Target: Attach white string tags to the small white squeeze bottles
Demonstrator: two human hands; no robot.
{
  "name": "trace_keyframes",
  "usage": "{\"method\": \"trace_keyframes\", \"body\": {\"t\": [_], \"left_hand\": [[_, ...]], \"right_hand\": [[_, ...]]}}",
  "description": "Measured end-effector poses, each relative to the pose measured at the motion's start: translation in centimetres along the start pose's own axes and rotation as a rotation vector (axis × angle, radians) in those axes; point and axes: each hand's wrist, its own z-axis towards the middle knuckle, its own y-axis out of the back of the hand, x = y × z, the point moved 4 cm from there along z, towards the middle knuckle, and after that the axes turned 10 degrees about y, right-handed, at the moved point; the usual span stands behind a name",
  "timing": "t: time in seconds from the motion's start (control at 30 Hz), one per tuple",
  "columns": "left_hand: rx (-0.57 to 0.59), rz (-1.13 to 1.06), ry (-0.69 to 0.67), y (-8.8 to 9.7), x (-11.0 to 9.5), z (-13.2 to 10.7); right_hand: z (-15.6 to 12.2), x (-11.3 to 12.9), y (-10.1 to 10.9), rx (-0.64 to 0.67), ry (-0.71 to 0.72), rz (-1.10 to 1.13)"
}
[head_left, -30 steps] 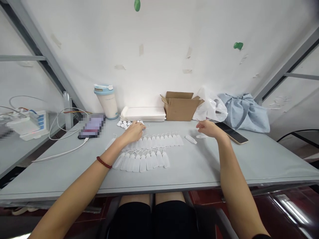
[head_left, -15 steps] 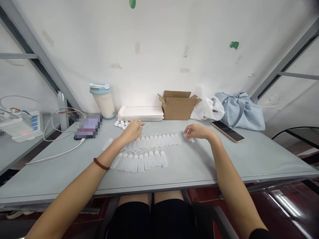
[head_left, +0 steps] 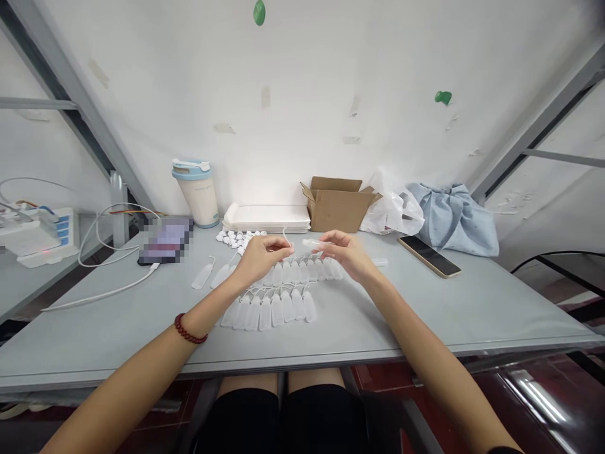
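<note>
My left hand [head_left: 259, 255] is closed in a pinch on a small white cap [head_left: 290, 246] with a thin strap sticking up from it. Facing it, my right hand [head_left: 348, 253] grips a translucent white sleeve [head_left: 312, 244], its end pointing at the cap across a small gap. Below both hands lie two rows of translucent white tags with looped straps, a back row [head_left: 302, 271] and a front row [head_left: 271, 310]. A lone tag [head_left: 203, 276] rests left of them. Beyond my left hand is a pile of small white caps [head_left: 231, 238].
Along the wall stand a cup [head_left: 196, 192], a stack of white trays [head_left: 267, 217], an open cardboard box [head_left: 338, 211], a plastic bag [head_left: 392, 205] and a blue cloth bag [head_left: 456, 217]. A phone [head_left: 430, 255] lies right; a charging phone [head_left: 165, 241] lies left. A clear strip [head_left: 380, 261] lies behind my right wrist.
My right hand has moved left with the sleeve, and my left hand has come right and lifted from near the pile with the cap. The two hands are now close together.
</note>
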Motion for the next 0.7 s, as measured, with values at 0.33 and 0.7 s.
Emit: {"method": "trace_keyframes", "body": {"t": [0.33, 0.7], "left_hand": [[-0.021, 0.016, 0.006, -0.2, -0.4, -0.4], [-0.032, -0.23, 0.088, -0.3, 0.1, -0.2]], "right_hand": [[-0.7, -1.1, -2.5, 0.076, -0.051, 0.112], [-0.9, -0.7, -2.5, 0.093, -0.086, 0.082]]}}
